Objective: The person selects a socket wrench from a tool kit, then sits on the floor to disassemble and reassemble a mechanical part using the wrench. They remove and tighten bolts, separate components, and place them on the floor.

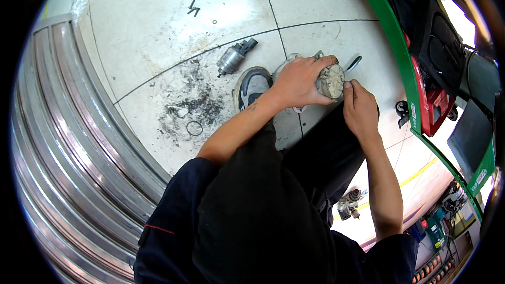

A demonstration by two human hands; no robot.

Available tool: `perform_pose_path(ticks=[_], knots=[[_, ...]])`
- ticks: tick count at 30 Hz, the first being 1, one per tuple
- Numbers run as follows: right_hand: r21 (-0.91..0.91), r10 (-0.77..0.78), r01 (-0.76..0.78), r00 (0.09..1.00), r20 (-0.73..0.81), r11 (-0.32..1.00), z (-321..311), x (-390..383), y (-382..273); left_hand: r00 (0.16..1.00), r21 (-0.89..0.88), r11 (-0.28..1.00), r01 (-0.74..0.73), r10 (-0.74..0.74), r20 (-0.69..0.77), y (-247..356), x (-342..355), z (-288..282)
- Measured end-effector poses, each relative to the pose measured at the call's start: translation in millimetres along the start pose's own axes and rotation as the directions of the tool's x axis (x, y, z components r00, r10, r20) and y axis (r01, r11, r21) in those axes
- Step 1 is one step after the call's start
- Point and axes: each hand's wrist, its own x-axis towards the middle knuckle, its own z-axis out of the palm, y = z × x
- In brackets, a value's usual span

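Housing of rounded grey metal (pixel 331 82), gripped by left hand (pixel 302 81); right hand (pixel 360 106) curled beside it, hold unclear. Silver metal cylinder (pixel 231 61) near white floor tile's (pixel 145 106) far edge.

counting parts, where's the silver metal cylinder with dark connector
In the head view, the silver cylinder lies on pale tiles, left of centre, just beyond the grey shoe.

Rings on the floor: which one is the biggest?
The wide ring by the dark grime. The other two rings, farther up near the small rods, look much smaller.
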Motion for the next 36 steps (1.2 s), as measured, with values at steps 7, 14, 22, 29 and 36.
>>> perform_pose_path(ticks=[7, 14, 22, 29, 36], knots=[[0.023, -0.072, 0.073, 0.997, -0.02, 0.997, -1, -2, 1, 1.0, -0.023, 1.0, 0.006, -0.005, 0.03, 3, 1, -2], [0.231, -0.045, 0.029, 0.997, 0.065, 0.972, -26, -1, -1, 0.999, 0.005, 1.0, 0.012, -0.013, 0.039, 4, 0, -5], [0.023, 0.116, -0.119, 0.987, 0.11, 0.993, -14, 3, -4, 0.999, 0.012, 1.0, 0.012, -0.012, 0.045, 2, -1, -2], [0.153, 0.009, -0.019, 0.998, 0.066, 0.988, -16, 0, -1, 1.0, 0.017, 1.0, -0.007, 0.006, 0.026, 3, -1, -4], [0.112, 0.093, -0.099, 0.994, 0.057, 0.989, -22, 3, -4, 0.999, 0.016, 1.0, -0.005, 0.004, 0.039, 2, -1, -2]])
